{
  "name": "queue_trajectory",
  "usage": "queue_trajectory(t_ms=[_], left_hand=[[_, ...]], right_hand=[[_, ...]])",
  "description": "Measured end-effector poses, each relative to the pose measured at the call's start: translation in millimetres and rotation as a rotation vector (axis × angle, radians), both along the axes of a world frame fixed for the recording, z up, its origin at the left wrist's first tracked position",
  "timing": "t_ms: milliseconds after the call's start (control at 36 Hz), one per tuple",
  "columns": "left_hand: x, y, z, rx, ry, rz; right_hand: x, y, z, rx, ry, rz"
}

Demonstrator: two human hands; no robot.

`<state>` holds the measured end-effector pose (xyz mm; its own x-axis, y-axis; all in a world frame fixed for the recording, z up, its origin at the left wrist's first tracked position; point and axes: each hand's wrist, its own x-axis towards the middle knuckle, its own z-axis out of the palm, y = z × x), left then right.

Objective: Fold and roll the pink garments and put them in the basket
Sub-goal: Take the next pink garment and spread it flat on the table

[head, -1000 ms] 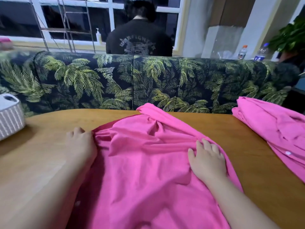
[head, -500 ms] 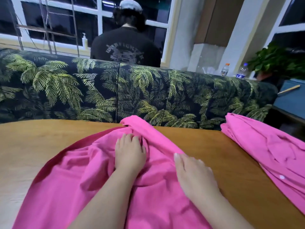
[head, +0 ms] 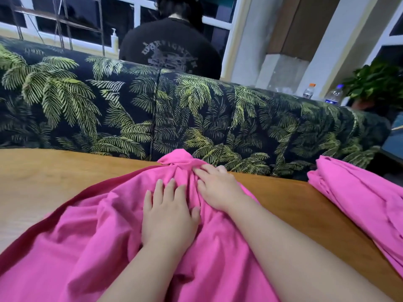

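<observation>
A pink garment lies spread and wrinkled on the wooden table, its far end bunched at the table's back edge. My left hand rests flat on the cloth in the middle, fingers straight. My right hand lies just beyond it on the bunched far part, fingers stretched over the folds. A second pink garment lies heaped at the table's right side. The basket is out of view.
A sofa with a palm-leaf print stands right behind the table. A person in a black shirt sits beyond it, back turned. Two bottles and a potted plant are at the far right.
Both hands have slid forward and together toward the garment's far end; the right hand went from the right side to the bunched tip. The view turned right and the basket left the frame.
</observation>
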<state>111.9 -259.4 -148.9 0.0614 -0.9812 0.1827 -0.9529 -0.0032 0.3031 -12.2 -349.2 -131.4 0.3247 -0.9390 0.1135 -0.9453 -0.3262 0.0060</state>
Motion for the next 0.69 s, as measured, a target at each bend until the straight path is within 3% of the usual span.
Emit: queue_trajectory(t_ms=[250,444,528,611,694], left_hand=[[12,-9,5,0.076,0.016,0.077],[33,-21,7,0.098,0.012,0.154],[37,-23,6,0.114,-0.029,0.198],[28,-20,7,0.11,-0.032,0.166],[12,-17,9,0.044,0.02,0.019]], right_hand=[[-20,-16,15,0.062,-0.005,-0.135],[-89,-11,26,-0.011,-0.236,-0.498],[-123,1,23,0.049,-0.265,-0.68],[-136,8,14,0.104,-0.286,-0.653],[-134,7,9,0.004,-0.284,-0.565]])
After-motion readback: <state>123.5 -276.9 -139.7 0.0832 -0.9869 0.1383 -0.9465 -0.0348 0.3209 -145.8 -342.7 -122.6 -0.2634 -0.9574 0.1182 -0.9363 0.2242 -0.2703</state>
